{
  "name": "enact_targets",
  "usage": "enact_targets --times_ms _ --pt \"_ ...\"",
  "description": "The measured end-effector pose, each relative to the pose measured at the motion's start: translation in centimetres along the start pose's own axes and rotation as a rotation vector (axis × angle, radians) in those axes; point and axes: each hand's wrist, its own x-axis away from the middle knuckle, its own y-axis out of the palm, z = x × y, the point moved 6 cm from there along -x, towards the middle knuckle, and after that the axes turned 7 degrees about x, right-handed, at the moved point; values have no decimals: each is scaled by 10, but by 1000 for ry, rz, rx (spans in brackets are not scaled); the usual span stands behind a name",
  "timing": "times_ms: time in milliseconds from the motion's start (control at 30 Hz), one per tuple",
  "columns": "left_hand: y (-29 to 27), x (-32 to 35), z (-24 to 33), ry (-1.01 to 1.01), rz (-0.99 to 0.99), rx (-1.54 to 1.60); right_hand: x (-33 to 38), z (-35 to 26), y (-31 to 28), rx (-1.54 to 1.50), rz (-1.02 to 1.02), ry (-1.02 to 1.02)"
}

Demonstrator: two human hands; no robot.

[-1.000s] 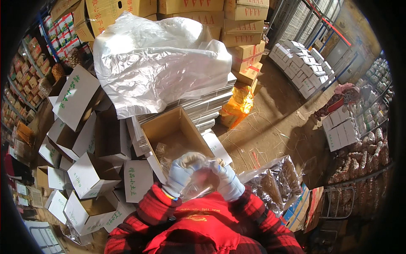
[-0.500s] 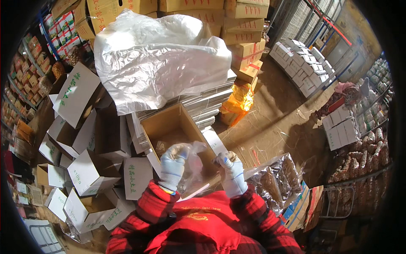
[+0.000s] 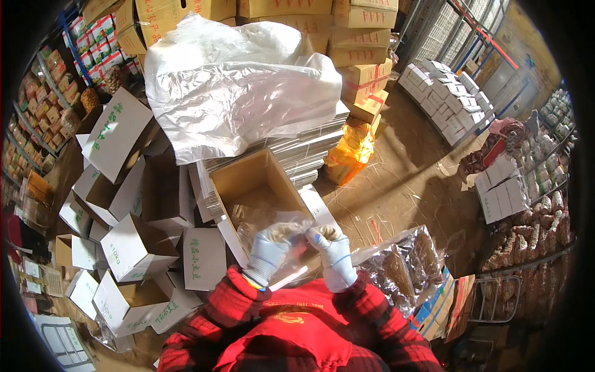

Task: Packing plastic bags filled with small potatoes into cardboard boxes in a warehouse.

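Observation:
Both my hands wear pale gloves and meet above the near end of an open cardboard box point(image 3: 238, 186) with brown inner walls. My left hand point(image 3: 270, 253) is closed on a thin clear plastic bag point(image 3: 289, 223), which spreads crumpled over the box's near end. My right hand point(image 3: 334, 255) has its fingers pinched together at the bag's edge, close to the left fingertips. The box sits against a stack of flattened cardboard point(image 3: 313, 149). A large translucent plastic sheet point(image 3: 242, 93) lies across that stack.
Open white boxes point(image 3: 139, 251) crowd the left side. At the right, clear plastic-wrapped packs point(image 3: 400, 273) lie close to my right forearm. An orange bag point(image 3: 350, 155) stands on the floor beyond the stack. Brown cartons point(image 3: 362, 46) are piled behind; white boxes point(image 3: 446, 102) stand far right.
My hands have come together. The right hand has moved left to the plastic bag, and the left hand has lowered and shifted right. The bag now spreads between them.

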Motion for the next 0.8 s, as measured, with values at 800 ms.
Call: enact_targets --times_ms 800 --pt "-103 -11 -1 263 562 32 -11 15 -21 230 64 14"
